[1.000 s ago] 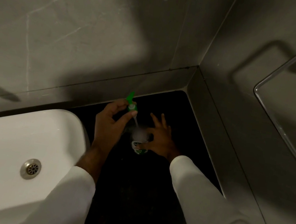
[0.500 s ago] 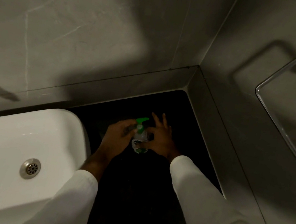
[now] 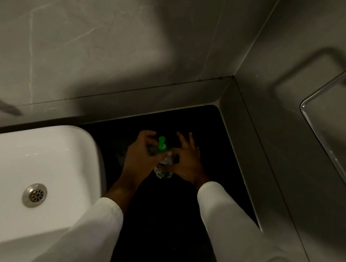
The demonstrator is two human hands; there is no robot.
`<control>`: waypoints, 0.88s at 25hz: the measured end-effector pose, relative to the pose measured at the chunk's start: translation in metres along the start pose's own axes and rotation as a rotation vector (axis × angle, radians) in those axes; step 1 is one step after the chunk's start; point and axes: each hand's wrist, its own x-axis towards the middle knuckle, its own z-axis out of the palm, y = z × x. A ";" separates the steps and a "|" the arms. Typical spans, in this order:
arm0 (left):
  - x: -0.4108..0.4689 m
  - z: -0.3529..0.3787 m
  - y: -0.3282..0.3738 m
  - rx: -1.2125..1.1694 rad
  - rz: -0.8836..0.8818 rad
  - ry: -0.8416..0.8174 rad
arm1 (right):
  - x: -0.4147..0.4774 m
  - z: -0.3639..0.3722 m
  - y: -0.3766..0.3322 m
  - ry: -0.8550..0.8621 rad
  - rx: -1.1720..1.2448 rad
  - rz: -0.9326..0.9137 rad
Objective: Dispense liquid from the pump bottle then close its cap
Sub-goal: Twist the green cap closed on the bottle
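A small clear pump bottle (image 3: 164,170) with a green label stands on the black counter (image 3: 176,221) in the corner. Its green pump cap (image 3: 161,143) sits on the bottle's neck, nozzle pointing away from me. My left hand (image 3: 141,155) wraps its fingers around the cap's collar from the left. My right hand (image 3: 188,159) steadies the bottle from the right with thumb and forefinger, its other fingers spread upward. Most of the bottle is hidden between the two hands.
A white basin (image 3: 15,174) with a metal drain (image 3: 35,195) lies to the left, close to my left forearm. Grey tiled walls close the corner behind and to the right. A metal towel rail (image 3: 335,92) sticks out from the right wall.
My left hand has brought the green pump cap with its tube down from above and set it onto the bottle. The nozzle has turned. My right hand has stayed on the bottle.
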 end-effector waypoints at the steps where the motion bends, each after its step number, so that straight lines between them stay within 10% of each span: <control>1: 0.001 0.000 0.000 -0.012 -0.015 0.013 | 0.000 0.000 -0.001 0.005 0.002 0.002; 5: 0.006 0.000 -0.004 -0.125 -0.084 -0.211 | -0.003 -0.007 0.003 0.010 0.024 -0.060; 19: 0.002 0.007 0.001 0.011 -0.059 0.077 | -0.005 -0.006 -0.004 0.006 -0.002 -0.037; 22: 0.005 0.005 0.002 -0.022 -0.047 -0.115 | -0.004 -0.008 -0.002 0.019 -0.002 -0.026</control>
